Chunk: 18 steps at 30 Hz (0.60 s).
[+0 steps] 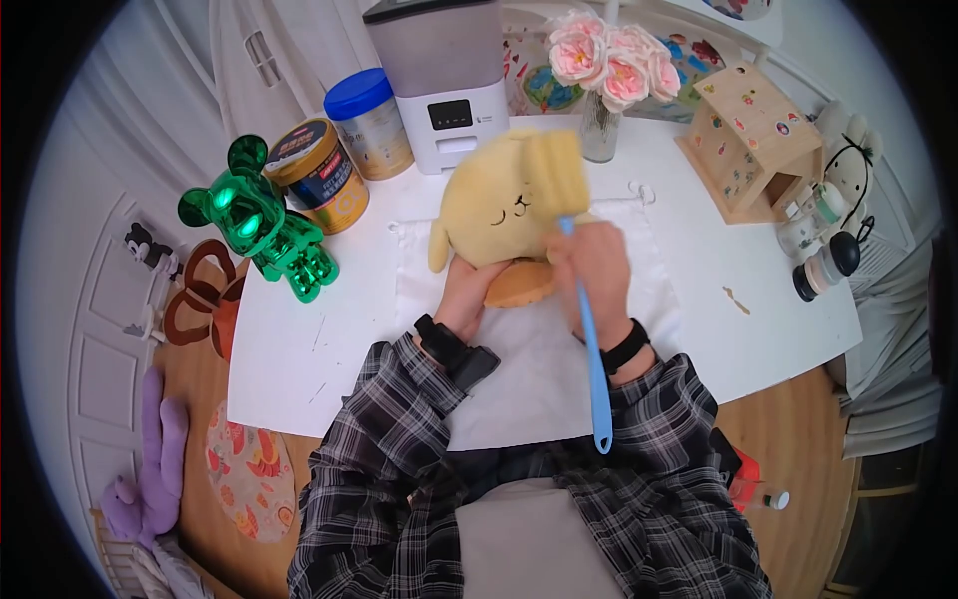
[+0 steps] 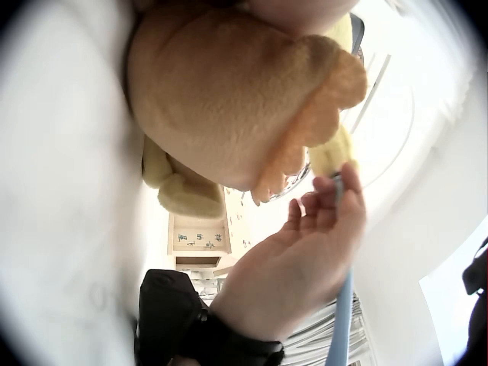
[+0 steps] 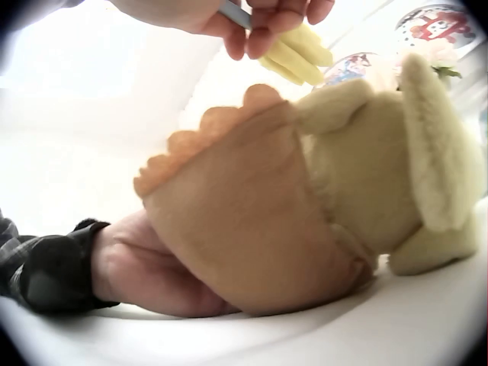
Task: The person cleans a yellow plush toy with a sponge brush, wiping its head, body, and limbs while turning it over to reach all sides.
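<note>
A yellow plush toy (image 1: pixel 484 190) with a stitched face and a brown, scalloped-edged base (image 3: pixel 236 206) leans back on a white cloth (image 1: pixel 509 389). My left hand (image 1: pixel 467 297) holds it low at the left of the base; some of the fingers are hidden under and behind it. In my right hand (image 1: pixel 599 270) I grip a sponge brush with a long blue handle (image 1: pixel 596 379), its handle end pointing down toward me. The brush's yellow sponge head (image 1: pixel 557 175), blurred, overlaps the right side of the toy's face in the head view.
Behind the toy stand a grey-and-white dispenser (image 1: pixel 454 110), a blue-lidded tub (image 1: pixel 369 125), a gold can (image 1: pixel 319 175) and pink flowers in a vase (image 1: pixel 600 130). A shiny green bear figure (image 1: pixel 264 225) is at left. A wooden house (image 1: pixel 748 145) and small bottles (image 1: pixel 826 268) are at right.
</note>
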{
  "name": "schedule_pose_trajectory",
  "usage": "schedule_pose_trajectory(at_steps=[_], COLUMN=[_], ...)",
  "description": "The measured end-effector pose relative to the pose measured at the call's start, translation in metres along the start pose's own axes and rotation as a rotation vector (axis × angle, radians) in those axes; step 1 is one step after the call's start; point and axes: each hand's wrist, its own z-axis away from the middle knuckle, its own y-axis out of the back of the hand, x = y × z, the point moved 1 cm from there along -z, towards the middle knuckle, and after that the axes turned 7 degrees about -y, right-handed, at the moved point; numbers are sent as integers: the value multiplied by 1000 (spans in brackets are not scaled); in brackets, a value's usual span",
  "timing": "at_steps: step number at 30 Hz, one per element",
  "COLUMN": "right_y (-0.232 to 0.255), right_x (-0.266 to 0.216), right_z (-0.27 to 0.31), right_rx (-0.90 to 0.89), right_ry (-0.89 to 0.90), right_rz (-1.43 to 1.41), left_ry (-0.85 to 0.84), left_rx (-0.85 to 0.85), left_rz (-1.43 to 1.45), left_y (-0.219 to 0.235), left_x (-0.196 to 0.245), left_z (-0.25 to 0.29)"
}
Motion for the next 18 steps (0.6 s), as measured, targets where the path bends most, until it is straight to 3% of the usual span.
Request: schedule_pose_trajectory(at_steps=[2, 5, 8, 11, 14, 17, 18], right_y=[-9, -15, -5, 1, -10, -6, -6], right_x=[-14, -8, 8, 15, 11, -11, -9], right_z=[3, 4, 2, 0, 10, 4, 2], right_rx=[-80, -115, -37, -18, -5, -223, -151], right_ry=[111, 37, -167, -170, 89, 85, 45], right_rz=[-142, -35, 40, 38, -125, -135, -144], left_ry=[1, 46, 92, 122, 123, 91, 79], left_rx=[25, 33, 37, 53, 68, 26, -4], left_rz=[40, 67, 115, 159, 175, 277, 329], left_y=[1, 7, 14, 15, 12, 18, 21], left_x=[-1, -1, -6, -2, 1, -3, -6], left_z=[1, -1, -4, -3, -3, -2, -3])
